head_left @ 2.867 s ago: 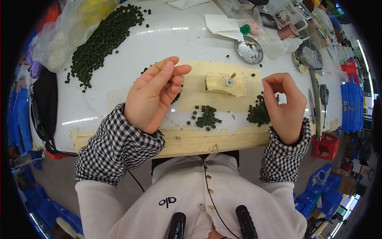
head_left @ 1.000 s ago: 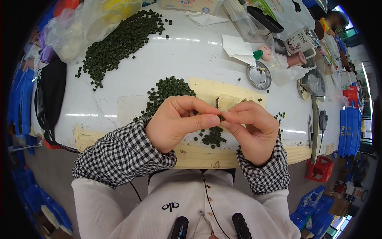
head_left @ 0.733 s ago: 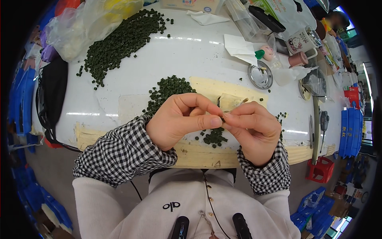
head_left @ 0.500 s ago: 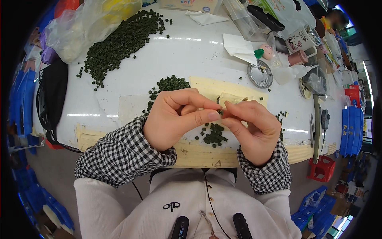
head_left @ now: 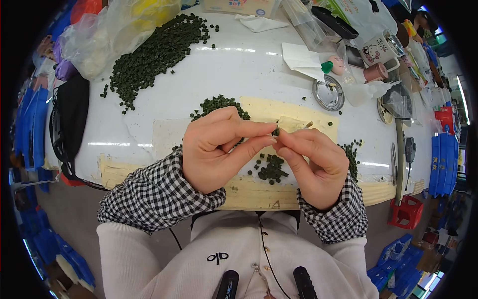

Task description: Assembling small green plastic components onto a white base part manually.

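1. since the earliest frame, the left hand and the right hand have moved in from well apart and now meet near the middle, in front of the body.
2. the small green piece is raised above the tabletop, between the fingertips.
3. the left hand pinches it between index finger and thumb, its knuckles arched high and its other fingers curled in behind.
4. the right hand points inward, index finger reaching the piece and thumb lower down; i cannot tell whether it grips too.
5. both forearms slant inward under checked sleeves.
6. behind the fingertips is a tape-covered block, with a thin stick showing beside it.
7. a small cluster of green pieces lies between the hands, a bigger pile behind the left hand, and another heap beside the right wrist.
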Motion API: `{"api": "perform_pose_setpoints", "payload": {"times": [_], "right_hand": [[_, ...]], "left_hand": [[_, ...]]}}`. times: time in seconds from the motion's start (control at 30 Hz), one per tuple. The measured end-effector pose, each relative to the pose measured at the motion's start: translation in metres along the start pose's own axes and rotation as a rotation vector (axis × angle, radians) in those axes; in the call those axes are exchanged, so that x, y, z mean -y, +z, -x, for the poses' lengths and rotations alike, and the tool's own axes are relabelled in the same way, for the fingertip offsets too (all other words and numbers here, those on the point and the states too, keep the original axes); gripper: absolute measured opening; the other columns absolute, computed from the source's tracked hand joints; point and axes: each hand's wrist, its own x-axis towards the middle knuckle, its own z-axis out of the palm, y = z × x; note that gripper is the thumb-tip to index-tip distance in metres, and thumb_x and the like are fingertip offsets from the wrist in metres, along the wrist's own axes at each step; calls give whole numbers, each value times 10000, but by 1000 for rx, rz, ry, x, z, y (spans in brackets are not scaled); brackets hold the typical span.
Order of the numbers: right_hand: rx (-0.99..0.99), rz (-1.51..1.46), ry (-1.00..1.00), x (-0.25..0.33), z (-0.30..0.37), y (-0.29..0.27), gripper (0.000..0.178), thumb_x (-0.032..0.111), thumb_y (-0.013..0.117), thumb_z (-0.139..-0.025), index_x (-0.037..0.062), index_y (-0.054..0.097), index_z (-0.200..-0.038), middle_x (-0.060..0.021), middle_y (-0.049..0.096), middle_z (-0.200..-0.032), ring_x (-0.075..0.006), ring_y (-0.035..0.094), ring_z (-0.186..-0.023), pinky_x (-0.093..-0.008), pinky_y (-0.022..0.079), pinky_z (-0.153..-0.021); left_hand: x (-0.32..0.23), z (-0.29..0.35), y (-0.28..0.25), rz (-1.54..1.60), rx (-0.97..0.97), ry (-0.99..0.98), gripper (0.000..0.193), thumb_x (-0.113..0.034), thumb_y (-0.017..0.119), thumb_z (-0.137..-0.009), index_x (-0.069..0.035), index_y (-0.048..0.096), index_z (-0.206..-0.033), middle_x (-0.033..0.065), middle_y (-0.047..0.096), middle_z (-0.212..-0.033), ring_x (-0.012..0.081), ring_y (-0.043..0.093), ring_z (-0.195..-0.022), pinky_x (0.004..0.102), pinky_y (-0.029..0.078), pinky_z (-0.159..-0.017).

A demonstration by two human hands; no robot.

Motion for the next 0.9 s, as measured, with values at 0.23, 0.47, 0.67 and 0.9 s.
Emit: {"api": "perform_pose_setpoints", "payload": {"times": [0.23, 0.47, 0.67, 0.9], "right_hand": [[2, 8, -8, -1, 0, 0, 305, -55, 651, -833, 14, 666, -1129, -112, 665, -941, -166, 652, -825, -243, 518, -722], [32, 117, -53, 2, -2, -3, 296, -65, 656, -816, 3, 671, -1103, -122, 659, -927, -182, 654, -790, -245, 523, -686], [47, 198, -128, 1, -2, -6, 328, -84, 670, -780, 2, 671, -1096, -121, 652, -913, -206, 649, -761, -264, 533, -663], [54, 255, -187, -1, -1, -7, 384, -100, 677, -740, 12, 671, -1107, -113, 646, -909, -212, 645, -761, -269, 537, -671]], "left_hand": [[4, 0, 1, 35, -4, -43, 257, 52, 731, -761, -40, 723, -1001, -54, 380, -596, 62, 349, -578, 224, 285, -532], [7, -1, 2, 56, -1, -48, 247, 51, 731, -758, -55, 733, -981, -54, 374, -585, 63, 343, -564, 225, 279, -529], [6, -2, 2, 66, 33, -69, 243, 42, 730, -765, -65, 734, -983, -53, 371, -580, 64, 343, -562, 230, 281, -531], [7, -1, 2, 102, 48, -91, 221, 41, 728, -768, -51, 731, -969, -55, 373, -581, 64, 344, -563, 229, 292, -533]]}}
